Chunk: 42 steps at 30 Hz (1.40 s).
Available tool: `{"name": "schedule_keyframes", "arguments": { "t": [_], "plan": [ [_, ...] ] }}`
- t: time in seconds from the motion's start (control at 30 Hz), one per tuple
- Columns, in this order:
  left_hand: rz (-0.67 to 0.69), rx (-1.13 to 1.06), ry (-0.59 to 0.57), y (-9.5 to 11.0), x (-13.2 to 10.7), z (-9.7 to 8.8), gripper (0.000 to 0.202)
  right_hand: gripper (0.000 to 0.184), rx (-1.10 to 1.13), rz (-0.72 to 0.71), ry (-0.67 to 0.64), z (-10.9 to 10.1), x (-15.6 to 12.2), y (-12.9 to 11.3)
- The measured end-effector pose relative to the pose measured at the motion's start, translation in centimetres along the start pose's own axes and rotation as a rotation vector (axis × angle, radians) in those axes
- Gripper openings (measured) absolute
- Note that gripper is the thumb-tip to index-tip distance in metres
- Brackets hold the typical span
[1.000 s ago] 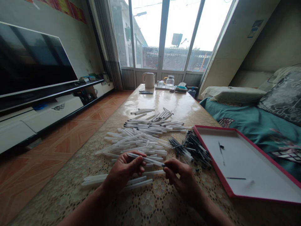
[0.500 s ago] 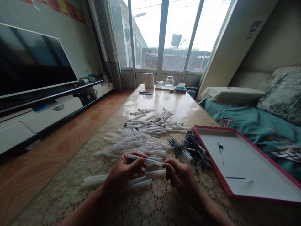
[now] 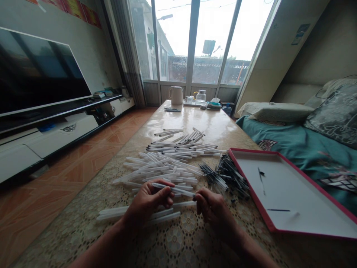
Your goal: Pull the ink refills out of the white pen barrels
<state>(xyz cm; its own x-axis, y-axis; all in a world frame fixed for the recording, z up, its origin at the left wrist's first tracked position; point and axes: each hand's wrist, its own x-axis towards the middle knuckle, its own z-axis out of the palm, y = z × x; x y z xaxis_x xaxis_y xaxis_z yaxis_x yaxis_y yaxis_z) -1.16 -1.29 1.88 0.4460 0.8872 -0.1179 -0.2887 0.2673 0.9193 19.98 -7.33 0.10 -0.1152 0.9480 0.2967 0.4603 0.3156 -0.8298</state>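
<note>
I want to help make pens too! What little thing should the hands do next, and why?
Probably push the right hand gently toward the left hand, seating whatever it pinches into the end of the white pen barrel. Both hands grip that one barrel, the right one at its tip, and a heap of thin dark refills lies just beside them.

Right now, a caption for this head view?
Left hand and right hand hold one clear pen barrel over a barrel pile, dark refills and red-rimmed tray beside.
</note>
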Motion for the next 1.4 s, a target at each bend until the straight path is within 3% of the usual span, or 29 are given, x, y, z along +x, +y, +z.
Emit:
{"name": "schedule_keyframes", "arguments": {
  "t": [0.1,0.3,0.43,0.63,0.73,0.83,1.07,1.23,1.4],
  "plan": [
    [0.003,-0.002,0.009,-0.03,-0.05,-0.03,0.024,0.023,0.021,0.010,0.035,0.11,0.04,0.04],
    [0.001,-0.001,-0.008,-0.32,0.25,-0.26,0.025,0.038,0.004,-0.007,-0.008,0.12,0.03,0.20],
    [0.006,0.005,0.011,-0.29,0.23,-0.25,0.026,0.024,0.049,0.035,0.008,0.05,0.06,0.05],
    [0.011,0.012,-0.009,-0.31,0.13,-0.20,0.024,0.040,0.037,0.015,-0.027,0.06,0.06,0.02],
    [0.025,0.010,-0.005,-0.37,0.20,-0.23,0.025,0.035,0.052,0.033,-0.004,0.11,0.03,-0.03],
    [0.028,0.009,-0.004,-0.27,0.19,-0.18,0.025,0.027,0.129,0.098,0.003,0.23,0.05,-0.07],
    [0.016,0.001,0.007,0.00,0.05,0.07,0.024,0.043,0.227,0.149,-0.047,0.47,-0.05,0.34],
    [0.015,-0.001,0.010,-0.15,0.16,-0.13,0.024,0.030,0.304,0.178,-0.014,0.51,0.05,0.38],
    [0.025,0.013,-0.007,-0.09,0.02,0.00,0.025,0.038,0.370,0.198,-0.045,0.74,0.05,0.40]
  ]
}}
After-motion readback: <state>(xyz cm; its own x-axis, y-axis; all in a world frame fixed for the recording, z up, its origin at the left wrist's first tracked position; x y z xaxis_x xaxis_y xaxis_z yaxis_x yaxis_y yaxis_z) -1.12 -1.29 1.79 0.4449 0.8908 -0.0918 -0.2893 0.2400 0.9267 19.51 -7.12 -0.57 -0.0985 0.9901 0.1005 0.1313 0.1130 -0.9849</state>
